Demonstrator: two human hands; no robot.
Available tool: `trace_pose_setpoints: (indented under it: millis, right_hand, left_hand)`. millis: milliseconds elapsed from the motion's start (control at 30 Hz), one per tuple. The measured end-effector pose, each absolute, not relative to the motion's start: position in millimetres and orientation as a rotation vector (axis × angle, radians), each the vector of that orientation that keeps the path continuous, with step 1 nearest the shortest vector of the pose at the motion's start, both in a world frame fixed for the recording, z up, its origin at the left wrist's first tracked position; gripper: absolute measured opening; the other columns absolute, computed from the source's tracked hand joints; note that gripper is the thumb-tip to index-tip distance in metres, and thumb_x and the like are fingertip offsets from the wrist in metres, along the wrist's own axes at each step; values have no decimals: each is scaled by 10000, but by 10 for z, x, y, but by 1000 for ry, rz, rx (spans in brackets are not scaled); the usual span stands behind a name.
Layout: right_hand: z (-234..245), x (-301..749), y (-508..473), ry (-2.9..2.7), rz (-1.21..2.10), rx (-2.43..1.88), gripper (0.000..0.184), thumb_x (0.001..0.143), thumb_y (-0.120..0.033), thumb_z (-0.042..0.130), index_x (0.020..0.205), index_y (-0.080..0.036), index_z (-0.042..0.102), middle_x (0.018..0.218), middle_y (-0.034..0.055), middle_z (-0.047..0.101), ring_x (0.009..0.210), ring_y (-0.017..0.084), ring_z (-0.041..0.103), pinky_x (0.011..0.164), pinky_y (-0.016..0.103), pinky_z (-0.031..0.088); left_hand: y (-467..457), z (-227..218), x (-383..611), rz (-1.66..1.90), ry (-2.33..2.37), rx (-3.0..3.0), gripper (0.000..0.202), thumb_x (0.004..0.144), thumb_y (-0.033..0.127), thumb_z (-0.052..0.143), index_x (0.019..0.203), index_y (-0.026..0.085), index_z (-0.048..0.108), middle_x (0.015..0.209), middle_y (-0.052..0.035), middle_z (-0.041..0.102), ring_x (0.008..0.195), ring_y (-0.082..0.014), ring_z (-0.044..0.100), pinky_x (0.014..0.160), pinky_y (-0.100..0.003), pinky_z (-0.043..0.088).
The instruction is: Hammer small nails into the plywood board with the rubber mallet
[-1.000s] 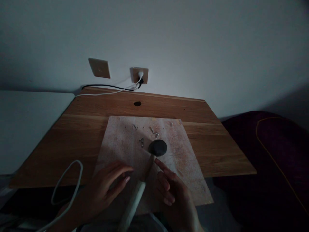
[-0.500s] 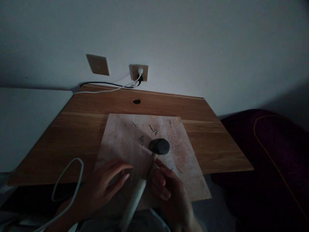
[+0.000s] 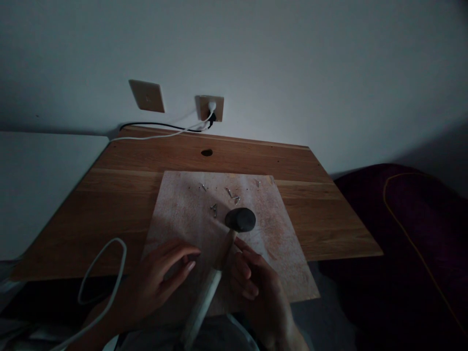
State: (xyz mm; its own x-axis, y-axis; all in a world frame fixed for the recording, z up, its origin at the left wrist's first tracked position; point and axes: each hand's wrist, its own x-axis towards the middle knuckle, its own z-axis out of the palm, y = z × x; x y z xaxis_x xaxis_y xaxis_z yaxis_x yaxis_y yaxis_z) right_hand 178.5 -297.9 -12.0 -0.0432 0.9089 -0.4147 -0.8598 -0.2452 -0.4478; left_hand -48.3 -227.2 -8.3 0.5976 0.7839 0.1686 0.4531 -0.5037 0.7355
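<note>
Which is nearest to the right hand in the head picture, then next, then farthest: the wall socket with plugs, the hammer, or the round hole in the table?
1. Hammer: just left of the right hand.
2. Round hole: toward the back of the table.
3. Wall socket: behind and above the table.

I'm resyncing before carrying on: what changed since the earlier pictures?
The mallet head has turned slightly, showing more of its side. The right hand has its curled fingers slightly farther left, nearer the handle. Nothing was visibly grasped or released. Beyond a slight view shift, left hand, screws and board stayed put.
</note>
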Motion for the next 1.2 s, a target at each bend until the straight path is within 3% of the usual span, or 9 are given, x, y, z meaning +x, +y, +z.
trace_pose_setpoints:
  millis: [167,500,667,833,1200]
  right_hand:
    - [-136,1790,-2992,-104,1656,-773,381,863,-276,831,1196,-97,780,597,-94,522,431,31,222,380,140,260]
    - [-162,1817,-3004,-111,1668,-743,326,922,-244,783,1220,-112,774,632,-84,545,440,31,269,402,136,297]
    - [-126,1825,-2953,-140,1698,-745,388,888,-297,825,1227,-118,772,611,-90,561,401,20,256,371,130,277]
    - [-11,1886,-2897,-135,1784,-718,415,869,-387,855,1200,-150,777,601,-88,600,355,8,210,328,133,196]
    - [33,1891,-2828,-197,1833,-720,353,863,-418,860,1092,-164,773,588,-58,618,392,29,262,370,153,183]
  left_hand:
    - [-2279,-116,-496,673,972,2187,212,1067,326,564,1149,296,757,1076,13,818,978,-145,791,861,-209,614]
    - [-2282,-185,-517,645,974,2171,203,1070,331,576,1181,317,745,1100,24,807,990,-137,783,867,-210,612]
    - [-2268,-184,-508,650,982,2180,214,1071,345,566,1163,300,754,1085,9,813,980,-149,786,866,-223,618]
    - [-2269,-148,-492,616,1004,2173,234,1073,363,554,1136,291,767,1081,-3,820,979,-162,791,875,-230,621]
    - [-2277,-116,-498,619,1001,2160,223,1070,366,567,1137,299,769,1085,6,821,990,-157,790,883,-223,618]
